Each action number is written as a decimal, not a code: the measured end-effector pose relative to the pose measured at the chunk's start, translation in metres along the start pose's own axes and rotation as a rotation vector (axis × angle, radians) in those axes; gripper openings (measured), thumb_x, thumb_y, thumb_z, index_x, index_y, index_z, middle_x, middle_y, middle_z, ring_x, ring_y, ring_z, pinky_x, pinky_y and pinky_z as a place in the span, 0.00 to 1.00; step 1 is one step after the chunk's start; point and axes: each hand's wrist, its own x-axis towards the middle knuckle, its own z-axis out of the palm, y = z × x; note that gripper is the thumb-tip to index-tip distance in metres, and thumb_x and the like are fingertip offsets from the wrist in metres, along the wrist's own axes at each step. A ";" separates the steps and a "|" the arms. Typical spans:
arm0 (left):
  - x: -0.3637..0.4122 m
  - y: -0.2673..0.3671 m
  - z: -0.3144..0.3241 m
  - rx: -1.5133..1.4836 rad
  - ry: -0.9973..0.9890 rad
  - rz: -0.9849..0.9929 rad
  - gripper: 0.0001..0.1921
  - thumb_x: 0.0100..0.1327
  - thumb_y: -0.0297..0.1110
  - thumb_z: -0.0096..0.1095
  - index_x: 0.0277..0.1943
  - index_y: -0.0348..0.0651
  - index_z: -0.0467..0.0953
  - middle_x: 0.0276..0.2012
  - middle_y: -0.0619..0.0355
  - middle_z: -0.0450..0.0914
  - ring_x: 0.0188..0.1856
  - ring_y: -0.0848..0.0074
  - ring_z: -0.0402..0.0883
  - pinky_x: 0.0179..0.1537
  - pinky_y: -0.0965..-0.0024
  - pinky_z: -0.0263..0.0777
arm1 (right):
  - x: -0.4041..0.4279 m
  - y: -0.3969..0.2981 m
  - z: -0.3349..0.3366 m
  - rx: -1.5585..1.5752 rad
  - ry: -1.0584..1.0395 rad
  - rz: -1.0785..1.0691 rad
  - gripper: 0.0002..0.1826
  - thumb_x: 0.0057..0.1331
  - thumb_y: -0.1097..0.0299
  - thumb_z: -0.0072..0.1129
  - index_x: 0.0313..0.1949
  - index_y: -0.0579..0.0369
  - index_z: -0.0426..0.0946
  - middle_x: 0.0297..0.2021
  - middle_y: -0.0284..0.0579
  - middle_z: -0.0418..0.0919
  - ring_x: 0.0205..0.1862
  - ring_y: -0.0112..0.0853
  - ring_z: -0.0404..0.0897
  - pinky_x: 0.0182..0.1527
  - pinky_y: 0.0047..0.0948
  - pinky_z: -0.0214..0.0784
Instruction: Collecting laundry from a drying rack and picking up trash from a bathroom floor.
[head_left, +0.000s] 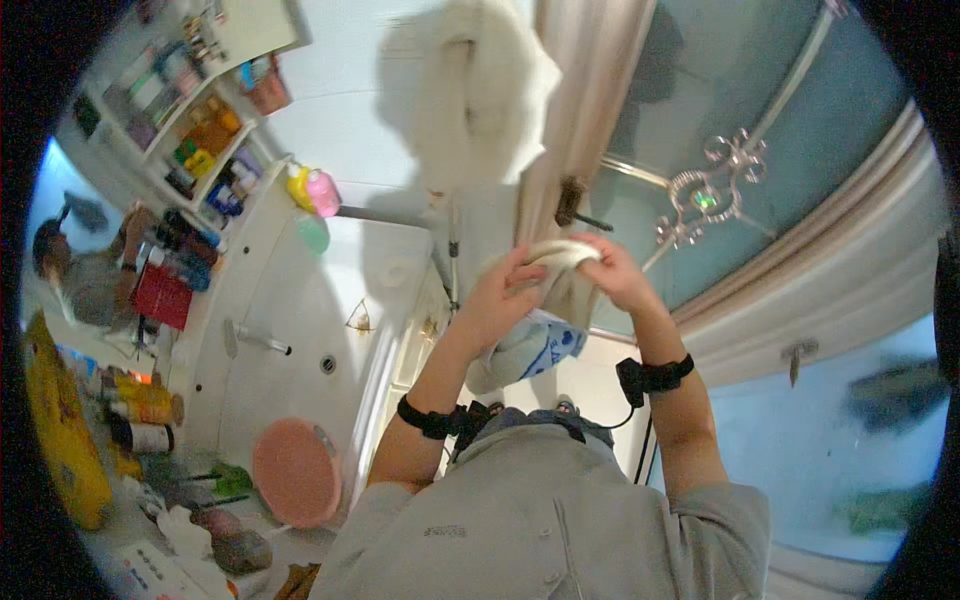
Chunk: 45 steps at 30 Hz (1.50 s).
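Note:
A whitish cloth (559, 255) is stretched between my two hands in front of me. My left hand (504, 296) grips its left end, the fingers curled. On the right, my right hand (616, 271) pinches the other end. Below my left hand hangs a pale, translucent bag or wrapped item with blue print (536, 349); how it is held is hidden. More light cloth (487, 97), blurred, hangs on the wall ahead. Black straps go round both forearms.
A white washbasin (281, 330) with a tap (262, 341) lies to the left, with a pink round object (296, 471) near it. Shelves of bottles (202, 135) and a mirror stand beyond. At right are a glass door (757, 97) with an ornate handle (705, 196) and a door lever (796, 352).

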 end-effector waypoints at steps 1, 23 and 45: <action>0.002 -0.002 0.006 0.016 0.072 -0.078 0.27 0.58 0.27 0.56 0.61 0.38 0.60 0.44 0.55 0.76 0.40 0.77 0.74 0.41 0.76 0.69 | -0.015 0.010 -0.017 0.273 0.172 0.047 0.24 0.57 0.74 0.51 0.54 0.61 0.64 0.47 0.48 0.72 0.49 0.33 0.72 0.55 0.30 0.63; 0.058 -0.060 0.271 -0.056 0.050 -0.324 0.13 0.60 0.32 0.58 0.45 0.33 0.74 0.34 0.58 0.76 0.34 0.79 0.73 0.38 0.77 0.67 | -0.439 0.094 -0.179 0.607 1.163 0.245 0.22 0.57 0.74 0.43 0.52 0.63 0.66 0.43 0.47 0.74 0.41 0.35 0.75 0.45 0.30 0.69; 0.181 -0.128 0.473 -0.188 -0.394 -0.416 0.11 0.60 0.31 0.58 0.41 0.31 0.73 0.33 0.58 0.76 0.34 0.79 0.73 0.37 0.76 0.68 | -0.409 0.156 -0.316 -0.790 1.148 1.056 0.17 0.64 0.56 0.44 0.41 0.55 0.72 0.32 0.56 0.77 0.36 0.52 0.76 0.38 0.49 0.67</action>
